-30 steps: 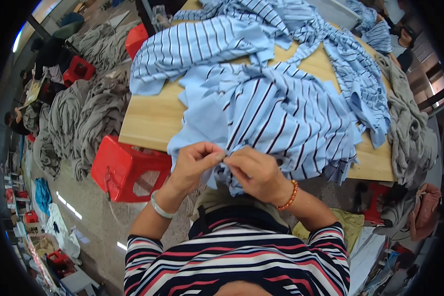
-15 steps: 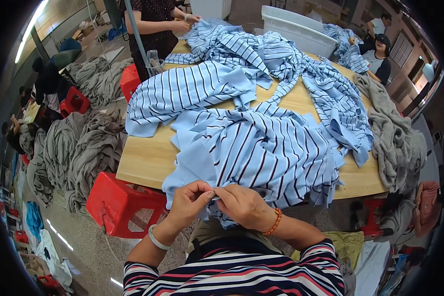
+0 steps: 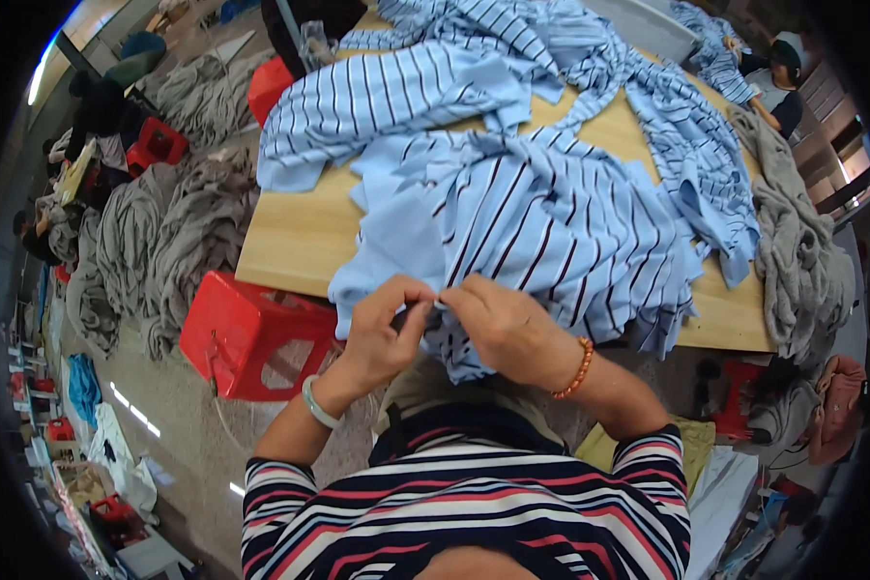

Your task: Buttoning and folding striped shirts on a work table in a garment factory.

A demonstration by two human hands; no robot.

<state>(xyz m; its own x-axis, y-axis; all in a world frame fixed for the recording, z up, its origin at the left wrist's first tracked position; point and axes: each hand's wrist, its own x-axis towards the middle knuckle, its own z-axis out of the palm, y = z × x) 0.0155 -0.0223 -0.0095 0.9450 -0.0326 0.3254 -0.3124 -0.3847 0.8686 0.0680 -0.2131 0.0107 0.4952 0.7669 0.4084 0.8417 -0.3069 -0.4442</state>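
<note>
My left hand (image 3: pixel 382 331) and my right hand (image 3: pixel 514 333) meet at the fingertips in front of my waist, just over the near edge of a light blue striped knit garment (image 3: pixel 561 237). Both pinch with thumb and forefinger; what lies between the fingertips is too small to make out. The garment lies bunched on a wooden table (image 3: pixel 290 242), its near edge hanging down toward my lap. Farther back, a second striped garment (image 3: pixel 387 106) of the same blue cloth lies folded over on the left.
More striped cloth (image 3: pixel 696 184) trails along the table's right. Grey knit fabric (image 3: pixel 807 261) hangs over the right edge, and grey heaps (image 3: pixel 193 246) lie on the floor at left. A red stool (image 3: pixel 251 338) stands by the near left corner. A white bin (image 3: pixel 648 24) and other people are farther back.
The view has tipped downward, so the table and garments sit higher in the picture. My hands are still together at the fingertips, with the right hand's fingers slightly more raised.
</note>
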